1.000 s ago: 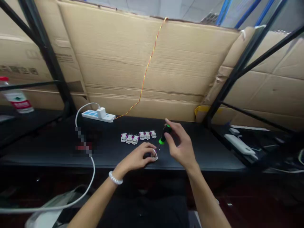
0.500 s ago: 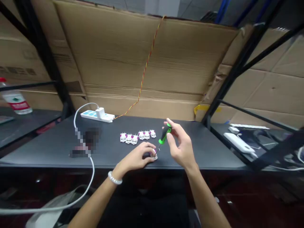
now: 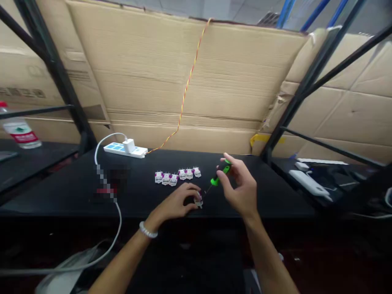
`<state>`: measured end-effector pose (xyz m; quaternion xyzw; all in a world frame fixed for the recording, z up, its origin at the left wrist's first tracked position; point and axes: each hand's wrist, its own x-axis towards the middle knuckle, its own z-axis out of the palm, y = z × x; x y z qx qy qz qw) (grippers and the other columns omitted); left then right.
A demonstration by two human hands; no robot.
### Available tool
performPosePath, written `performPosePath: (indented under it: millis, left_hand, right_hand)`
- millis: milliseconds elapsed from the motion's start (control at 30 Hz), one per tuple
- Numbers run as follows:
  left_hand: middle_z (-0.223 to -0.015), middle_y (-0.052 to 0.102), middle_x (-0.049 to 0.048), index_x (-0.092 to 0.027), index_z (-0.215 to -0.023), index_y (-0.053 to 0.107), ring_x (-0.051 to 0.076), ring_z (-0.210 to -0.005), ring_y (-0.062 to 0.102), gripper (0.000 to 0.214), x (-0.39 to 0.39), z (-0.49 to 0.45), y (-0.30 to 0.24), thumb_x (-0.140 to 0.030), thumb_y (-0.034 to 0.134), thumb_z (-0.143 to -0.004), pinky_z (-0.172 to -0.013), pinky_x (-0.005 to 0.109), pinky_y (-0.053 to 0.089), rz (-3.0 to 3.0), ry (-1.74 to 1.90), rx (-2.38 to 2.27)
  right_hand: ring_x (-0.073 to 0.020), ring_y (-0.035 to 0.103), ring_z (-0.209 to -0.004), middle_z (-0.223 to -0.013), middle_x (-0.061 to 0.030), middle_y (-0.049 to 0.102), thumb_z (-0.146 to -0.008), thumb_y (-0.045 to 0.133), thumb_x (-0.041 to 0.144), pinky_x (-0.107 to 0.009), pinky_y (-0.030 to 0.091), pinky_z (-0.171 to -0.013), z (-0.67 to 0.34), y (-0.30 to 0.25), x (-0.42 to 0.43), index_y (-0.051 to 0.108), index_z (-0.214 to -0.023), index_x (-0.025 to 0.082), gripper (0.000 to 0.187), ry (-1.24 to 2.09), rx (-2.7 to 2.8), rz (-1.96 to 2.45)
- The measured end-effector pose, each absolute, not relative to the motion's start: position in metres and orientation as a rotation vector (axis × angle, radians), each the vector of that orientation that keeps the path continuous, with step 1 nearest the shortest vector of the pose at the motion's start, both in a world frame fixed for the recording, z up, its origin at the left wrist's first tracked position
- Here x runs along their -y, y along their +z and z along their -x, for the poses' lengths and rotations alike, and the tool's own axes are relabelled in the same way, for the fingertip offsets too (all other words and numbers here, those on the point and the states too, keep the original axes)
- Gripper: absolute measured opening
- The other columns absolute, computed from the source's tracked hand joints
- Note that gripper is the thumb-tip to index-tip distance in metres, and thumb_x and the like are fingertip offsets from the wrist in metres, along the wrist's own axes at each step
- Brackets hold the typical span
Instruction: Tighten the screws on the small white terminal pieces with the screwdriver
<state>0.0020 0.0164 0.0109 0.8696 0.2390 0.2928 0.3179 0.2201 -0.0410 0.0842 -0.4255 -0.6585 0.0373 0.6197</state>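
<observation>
Between the left fingers (image 3: 192, 190), a small white-and-purple part (image 3: 199, 201).

A broad cardboard wall (image 3: 147, 73) closed off the far side of a black tabletop (image 3: 284, 196). Dark metal posts (image 3: 63, 85) slanted up at left and right; blue bars (image 3: 315, 15) rose beyond, far right. Light brightened the cardboard.

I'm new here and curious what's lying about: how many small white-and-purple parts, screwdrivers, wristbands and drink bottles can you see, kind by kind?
Small white-and-purple parts: 7 (6 lying loose, 1 in the left hand)
Screwdriver, in the right hand: 1
Wristband: 1
Bottle: 1
Total: 10
</observation>
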Motion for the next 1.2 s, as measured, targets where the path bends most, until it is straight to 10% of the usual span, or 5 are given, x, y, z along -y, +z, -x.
performPosePath:
  millis: [233, 500, 1200]
  left_hand:
    - [-0.133, 0.066, 0.0089, -0.022, -0.098, 0.071, 0.026, -0.128, 0.061, 0.009, -0.014, -0.002, 0.013, -0.023, 0.077, -0.092, -0.115, 0.042, 0.047, -2.324, 0.764, -0.714]
    - [-0.155, 0.061, 0.0083, -0.029, -0.138, 0.067, 0.031, -0.149, 0.049, 0.036, -0.012, -0.006, 0.012, -0.027, 0.066, -0.102, -0.124, 0.054, 0.037, -2.618, 0.621, -0.668]
    - [-0.143, 0.070, 0.0079, -0.027, -0.138, 0.069, 0.028, -0.138, 0.057, 0.035, -0.015, -0.017, 0.012, -0.026, 0.057, -0.106, -0.120, 0.051, 0.045, -2.652, 0.552, -0.662]
  right_hand:
    - [-0.0237, 0.076, -0.100, -0.123, -0.0091, 0.073, -0.094, 0.075, 0.029, -0.041, 0.065, -0.091, -0.241, 0.079, 0.037, 0.067, -0.139, 0.027, 0.046, 0.008, 1.374, 1.031]
    - [-0.0215, 0.074, -0.097, -0.120, -0.0084, 0.072, -0.093, 0.077, 0.032, -0.037, 0.066, -0.086, -0.247, 0.061, 0.028, 0.070, -0.134, 0.026, 0.042, 0.044, 1.321, 1.047]
    - [-0.0213, 0.076, -0.096, -0.119, -0.0090, 0.074, -0.092, 0.078, 0.035, -0.038, 0.067, -0.088, -0.260, 0.057, 0.029, 0.070, -0.131, 0.025, 0.042, 0.106, 1.254, 1.046]
